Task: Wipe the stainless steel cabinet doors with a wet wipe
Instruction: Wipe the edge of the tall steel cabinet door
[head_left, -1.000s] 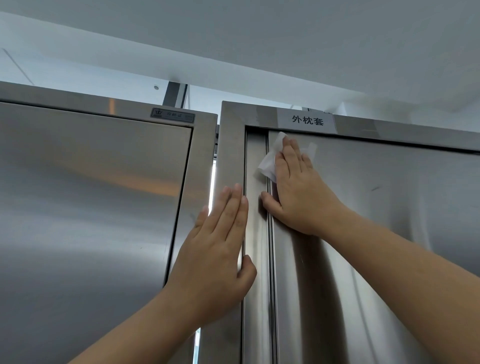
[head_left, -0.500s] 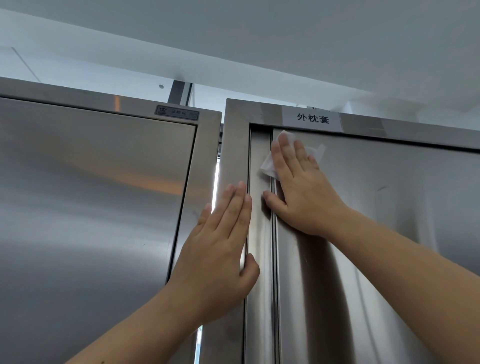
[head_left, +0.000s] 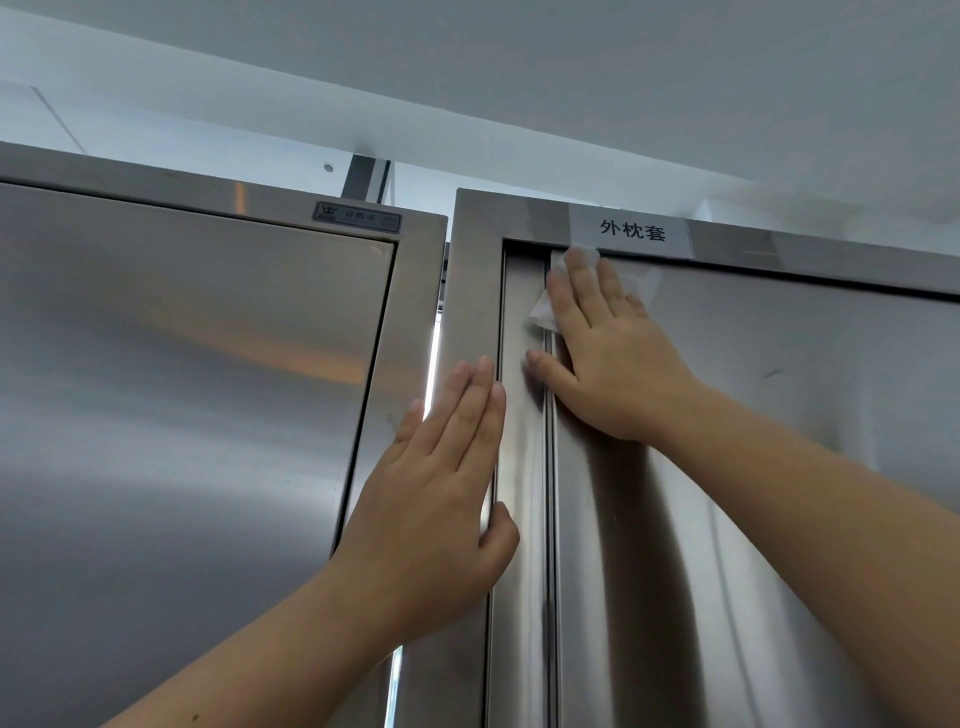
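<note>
One thin white wet wipe (head_left: 540, 312), pinned at the top left corner of the right brushed stainless steel cabinet door (head_left: 779, 467), just below the white label with black characters (head_left: 631, 231). Pressed there by the flat, straight-fingered right hand (head_left: 608, 353). Left hand (head_left: 441, 499) spread flat on the steel frame post (head_left: 470, 291) beside it, grasping nothing. Likely mid-wipe along the upper edge; next, probably a sweep across or down under even pressure. Second steel door (head_left: 182, 389) to the left, well apart from the wipe.

One wide-angle view, worn on the head, tilts steeply upward from close below two cabinets. The left cabinet door (head_left: 182, 415) fills the left side and the right cabinet door (head_left: 779, 467) the right. The ceiling (head_left: 571, 78) spans the far top. Both arms enter from the near bottom edge.
</note>
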